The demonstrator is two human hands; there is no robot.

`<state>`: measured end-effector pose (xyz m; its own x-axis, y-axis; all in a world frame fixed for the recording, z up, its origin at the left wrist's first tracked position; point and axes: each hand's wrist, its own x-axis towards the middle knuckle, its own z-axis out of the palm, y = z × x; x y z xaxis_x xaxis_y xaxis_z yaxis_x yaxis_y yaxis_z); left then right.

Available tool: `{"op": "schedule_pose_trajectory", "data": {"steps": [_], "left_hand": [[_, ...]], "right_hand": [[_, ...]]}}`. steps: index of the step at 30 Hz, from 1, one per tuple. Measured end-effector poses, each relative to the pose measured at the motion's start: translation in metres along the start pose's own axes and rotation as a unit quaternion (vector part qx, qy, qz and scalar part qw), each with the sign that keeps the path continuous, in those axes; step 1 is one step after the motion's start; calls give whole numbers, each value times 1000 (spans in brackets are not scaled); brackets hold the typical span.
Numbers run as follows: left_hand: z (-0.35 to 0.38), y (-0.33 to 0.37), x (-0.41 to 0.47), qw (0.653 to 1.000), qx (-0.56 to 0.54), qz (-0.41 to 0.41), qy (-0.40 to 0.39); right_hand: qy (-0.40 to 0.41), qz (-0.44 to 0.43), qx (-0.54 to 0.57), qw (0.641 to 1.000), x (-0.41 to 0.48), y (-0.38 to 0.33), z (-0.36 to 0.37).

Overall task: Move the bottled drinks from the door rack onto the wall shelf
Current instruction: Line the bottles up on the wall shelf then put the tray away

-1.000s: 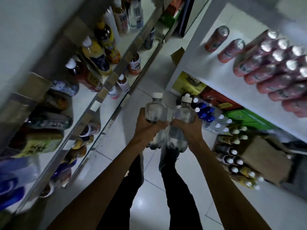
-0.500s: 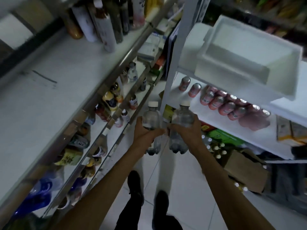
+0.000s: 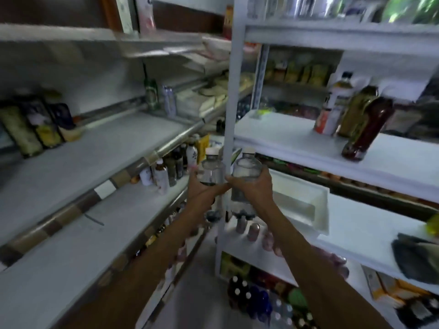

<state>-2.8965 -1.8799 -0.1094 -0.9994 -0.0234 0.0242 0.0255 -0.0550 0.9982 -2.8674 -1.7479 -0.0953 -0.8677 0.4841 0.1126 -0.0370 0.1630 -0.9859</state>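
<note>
Left hand wraps one clear bottle, right hand wraps the other bottle; both upright, mid-aisle by the white post. Swing left to the grey shelf, seat bases flat one at a time, then let go.

Nothing's actually readable here, it's all too blurry. The white bottle on the left has a dark mark, maybe a character, can't make it out. Same for the clear bottles, and labels on the right-side bottles are just smears.
</note>
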Motion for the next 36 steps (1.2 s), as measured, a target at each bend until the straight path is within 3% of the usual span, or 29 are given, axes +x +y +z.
{"op": "schedule_pose_trajectory", "data": {"steps": [9,21,30,36], "left_hand": [[-19,119,-7,996,-17,81,20],[-75,135,-10,985,8,110,131],[-164,123,12,970,38,90,223],[-250,116,8,941,106,77,312]], "right_hand": [[-13,-85,8,996,0,-121,2],[-61,-106,-18,992,-14,-150,41],[-155,-112,-31,981,-24,-161,146],[-217,-107,-28,970,-48,-154,247]]}}
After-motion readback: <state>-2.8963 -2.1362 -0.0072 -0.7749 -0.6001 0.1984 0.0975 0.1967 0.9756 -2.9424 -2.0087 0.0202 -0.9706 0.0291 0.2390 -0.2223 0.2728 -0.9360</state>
